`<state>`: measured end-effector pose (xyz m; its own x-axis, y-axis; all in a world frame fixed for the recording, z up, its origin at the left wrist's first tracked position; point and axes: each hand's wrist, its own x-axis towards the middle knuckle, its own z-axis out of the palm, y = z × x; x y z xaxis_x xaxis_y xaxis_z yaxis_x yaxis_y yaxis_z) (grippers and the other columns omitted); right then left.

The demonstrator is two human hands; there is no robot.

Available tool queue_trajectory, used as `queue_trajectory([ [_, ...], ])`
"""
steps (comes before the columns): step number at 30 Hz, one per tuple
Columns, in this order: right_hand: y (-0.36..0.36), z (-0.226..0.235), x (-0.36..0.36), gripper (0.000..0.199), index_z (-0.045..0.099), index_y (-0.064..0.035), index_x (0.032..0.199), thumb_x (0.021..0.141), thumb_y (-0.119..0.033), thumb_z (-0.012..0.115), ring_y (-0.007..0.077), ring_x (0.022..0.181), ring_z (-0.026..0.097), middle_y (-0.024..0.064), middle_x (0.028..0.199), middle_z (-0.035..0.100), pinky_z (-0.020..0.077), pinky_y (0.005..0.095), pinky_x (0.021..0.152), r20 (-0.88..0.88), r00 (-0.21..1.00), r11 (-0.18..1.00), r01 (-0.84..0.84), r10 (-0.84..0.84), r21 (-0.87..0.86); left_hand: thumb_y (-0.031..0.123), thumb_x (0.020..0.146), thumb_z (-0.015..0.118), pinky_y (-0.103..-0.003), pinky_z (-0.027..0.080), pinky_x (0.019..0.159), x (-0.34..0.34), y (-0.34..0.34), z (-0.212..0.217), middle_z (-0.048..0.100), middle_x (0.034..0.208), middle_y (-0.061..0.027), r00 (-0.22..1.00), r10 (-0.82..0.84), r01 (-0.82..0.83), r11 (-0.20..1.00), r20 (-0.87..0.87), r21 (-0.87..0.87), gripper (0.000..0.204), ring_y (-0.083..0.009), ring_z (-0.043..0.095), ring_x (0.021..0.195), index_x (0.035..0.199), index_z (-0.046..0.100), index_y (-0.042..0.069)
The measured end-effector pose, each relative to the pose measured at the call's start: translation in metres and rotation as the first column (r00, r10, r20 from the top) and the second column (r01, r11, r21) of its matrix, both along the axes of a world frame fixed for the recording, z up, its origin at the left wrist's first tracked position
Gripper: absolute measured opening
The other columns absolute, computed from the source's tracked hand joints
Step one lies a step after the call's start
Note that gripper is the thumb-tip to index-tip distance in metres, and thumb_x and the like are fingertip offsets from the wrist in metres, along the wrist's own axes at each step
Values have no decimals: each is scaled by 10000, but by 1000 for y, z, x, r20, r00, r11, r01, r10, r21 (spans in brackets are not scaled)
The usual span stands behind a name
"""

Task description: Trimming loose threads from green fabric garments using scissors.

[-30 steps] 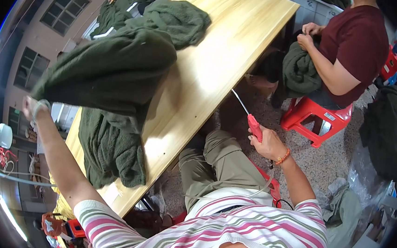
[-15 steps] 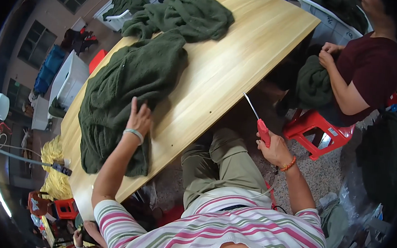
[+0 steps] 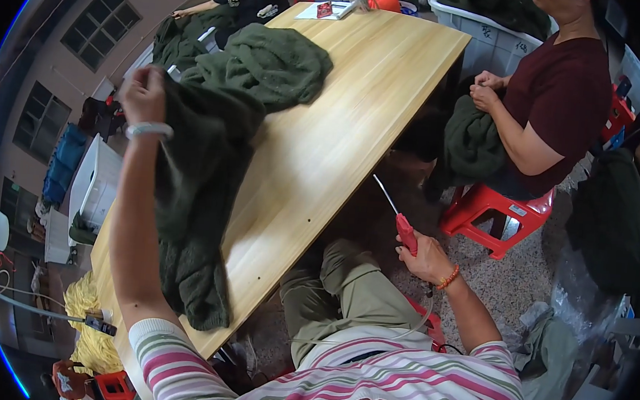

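The left hand is raised at the upper left of the frame, its fingers narrowed on the edge of a dark green garment; the grip itself is partly hidden by the back of the hand. A pale bangle is worn on that wrist. The garment is stretched from the hand down the left half of the frame, its lower end laid on the table near the edge closest to the body. In the right hand, right of centre, a tool is held by its red handle, with the fingers closed round it. Its thin metal shaft is pointed to the upper left, toward the table's edge and well apart from the garment. An orange bracelet is worn on the right wrist.

Above the held garment, a green heap is spread on the table. At the table's top end, a red packet is seen near an orange bag.

At the upper right, a red stool is occupied by a person in maroon, by whom green cloth is held in the lap. Yellow strands are bunched at the lower left.
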<state>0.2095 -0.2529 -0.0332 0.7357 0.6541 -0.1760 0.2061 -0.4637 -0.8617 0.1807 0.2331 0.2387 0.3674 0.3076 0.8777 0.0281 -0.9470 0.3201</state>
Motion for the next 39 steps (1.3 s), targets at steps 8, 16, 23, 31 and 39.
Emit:
queue_trajectory([
  [8, -8, -8, 0, 333, 587, 12, 1070, 825, -213, 607, 389, 930, 627, 219, 973, 659, 493, 434, 829, -8, 999, 998, 37, -37, 46, 276, 872, 661, -246, 461, 716, -53, 48, 1, 658, 869, -44, 1000, 13, -9, 965, 14, -261, 281, -105, 568, 770, 928, 669, 0],
  [16, -3, -4, 6, 337, 579, 22, 1068, 826, -212, 598, 403, 918, 620, 219, 968, 656, 495, 441, 820, -6, 1000, 1000, -6, 6, 28, 51, 743, 684, -377, 471, 846, -153, -39, -209, 620, 977, -135, 673, 336, -361, 927, -659, 104, 322, -290, 600, 930, 1058, 618, 64],
  [23, 3, 1, -1, 318, 595, -9, 1053, 827, -232, 599, 400, 899, 621, 211, 947, 657, 500, 448, 799, 44, 999, 1000, 5, -6, 19, 113, 760, 683, -404, 453, 863, -71, -203, -185, 570, 1072, -151, 672, -66, 244, 960, -738, 135, 380, -313, 549, 1018, 1121, 572, 66],
  [31, -12, -17, -7, 300, 570, -47, 978, 809, -290, 620, 420, 819, 618, 221, 814, 641, 482, 498, 730, 172, 983, 998, 64, -67, 20, 169, 707, 693, -430, 455, 911, -35, -113, -264, 607, 1083, -300, 622, -113, -87, 973, -775, -212, 510, -420, 579, 1036, 1128, 564, -89],
  [39, -8, -12, -7, 307, 540, -6, 1008, 821, -242, 597, 426, 811, 613, 231, 795, 634, 472, 502, 738, 180, 983, 1000, 22, -18, -20, 186, 805, 673, -337, 499, 750, 26, -13, -233, 646, 886, -79, 845, -532, 107, 274, -58, -956, 217, -206, 604, 796, 893, 637, -9],
])
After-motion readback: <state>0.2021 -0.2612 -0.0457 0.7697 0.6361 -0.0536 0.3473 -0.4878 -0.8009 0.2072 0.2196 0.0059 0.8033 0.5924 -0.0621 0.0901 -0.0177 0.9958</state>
